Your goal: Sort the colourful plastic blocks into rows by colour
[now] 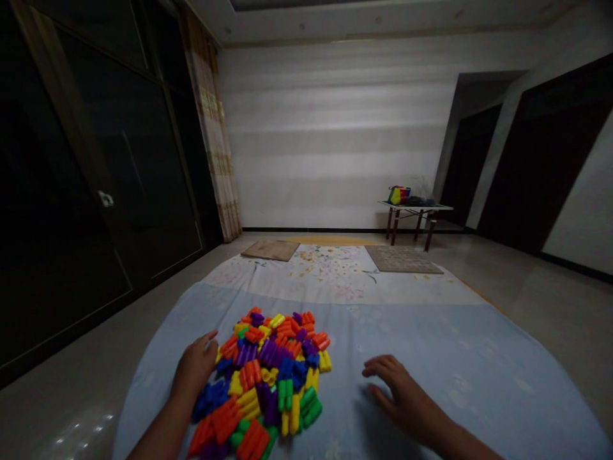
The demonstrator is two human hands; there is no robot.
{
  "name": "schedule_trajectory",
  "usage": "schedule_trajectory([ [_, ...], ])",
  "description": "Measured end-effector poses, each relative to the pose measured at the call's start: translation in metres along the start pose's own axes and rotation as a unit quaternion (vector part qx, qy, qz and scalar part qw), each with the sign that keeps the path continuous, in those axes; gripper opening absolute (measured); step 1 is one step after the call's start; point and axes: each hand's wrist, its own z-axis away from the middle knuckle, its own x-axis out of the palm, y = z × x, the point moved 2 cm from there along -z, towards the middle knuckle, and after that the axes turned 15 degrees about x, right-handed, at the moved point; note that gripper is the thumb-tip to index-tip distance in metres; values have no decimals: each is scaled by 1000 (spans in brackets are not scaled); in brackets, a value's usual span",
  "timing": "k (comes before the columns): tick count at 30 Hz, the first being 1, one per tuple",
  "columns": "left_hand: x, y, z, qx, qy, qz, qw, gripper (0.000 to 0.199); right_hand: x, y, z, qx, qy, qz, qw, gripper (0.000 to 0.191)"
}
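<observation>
A loose heap of bright plastic building pieces (268, 377) in orange, purple, yellow, blue and green lies on the cloth; many look like short tubes joined side by side. At the heap's left edge is my left hand (195, 365), its fingers stretched forward and nothing visible in them. I cannot tell whether it touches the nearest pieces. To the right of the heap, apart from it, my right hand (390, 390) hovers over the cloth with fingers and thumb spread, holding nothing.
A pale blue and white floral cloth (407, 332) covers the table. Two flat brown boards or mats lie at its far edge, one left (271, 250) and one right (403, 259). Beyond, a small side table (416, 207) bears a colourful bag (398, 195). Glass doors (119, 140) stand left.
</observation>
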Motion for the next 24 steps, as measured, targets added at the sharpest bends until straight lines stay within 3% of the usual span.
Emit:
schedule_trajectory([
  [3, 11, -23, 7, -19, -11, 9, 1000, 47, 2, -52, -45, -44, -33, -4, 998, 24],
  [6, 20, -33, 14, -23, -8, 14, 1000, 48, 20, -106, -95, -84, -50, 1, 995, 23],
  [13, 22, -35, 20, 7, -4, 24, 1000, 39, 105, -201, -183, -144, -129, 75, 978, 42],
  [18, 23, -34, 24, 21, -10, 7, 1000, 42, 158, -233, -215, -124, -180, 153, 964, 60],
  [21, 23, -35, 25, 31, -10, -12, 999, 39, 178, -233, -221, -104, -224, 196, 949, 66],
  [24, 23, -35, 25, 50, -20, -32, 998, 38, 185, -226, -219, -89, -261, 219, 936, 63],
])
